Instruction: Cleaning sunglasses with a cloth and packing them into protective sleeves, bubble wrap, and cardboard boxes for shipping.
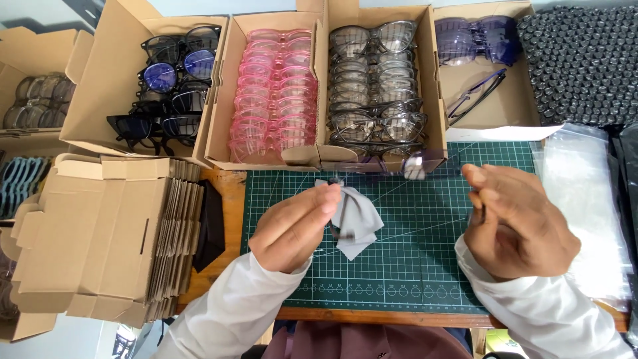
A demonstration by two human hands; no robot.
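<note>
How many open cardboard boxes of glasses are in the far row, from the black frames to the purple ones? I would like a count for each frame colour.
Box of black frames: 1
Box of pink frames: 1
Box of grey frames: 1
Box of purple frames: 1
Total: 4

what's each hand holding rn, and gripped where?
Left hand pinches a grey cloth at its upper edge. Right hand holds a pair of clear purple glasses, apparently by one temple; the exact grip is hidden.
</note>
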